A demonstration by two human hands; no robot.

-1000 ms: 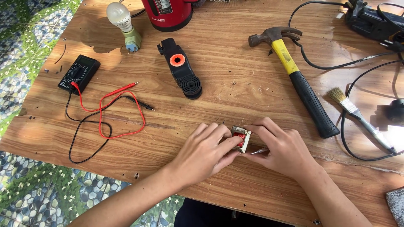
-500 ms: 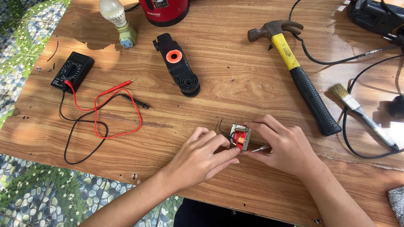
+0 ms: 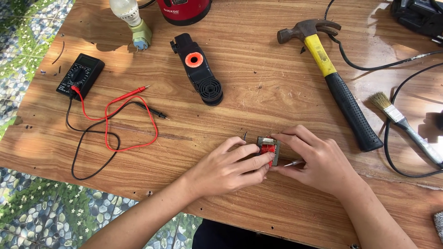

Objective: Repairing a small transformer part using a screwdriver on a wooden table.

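A small transformer (image 3: 268, 148) with a red winding in a grey metal frame rests on the wooden table (image 3: 258, 92) near its front edge. My left hand (image 3: 228, 167) grips its left side with fingertips on the red winding. My right hand (image 3: 316, 159) pinches its right side from above. A thin metal tip (image 3: 293, 163), like a screwdriver or probe, pokes out from under my right fingers; its handle is hidden in the hand.
A black multimeter (image 3: 80, 74) with red and black leads (image 3: 122, 122) lies at left. A black part with an orange button (image 3: 198, 69), a yellow-handled hammer (image 3: 332, 78), a paintbrush (image 3: 404, 122), a bulb (image 3: 131, 20), a red appliance (image 3: 184, 9) and black cables (image 3: 397, 60) lie behind.
The view has drifted slightly. Both hands stay on the transformer, which has turned a little so its red winding faces up more.
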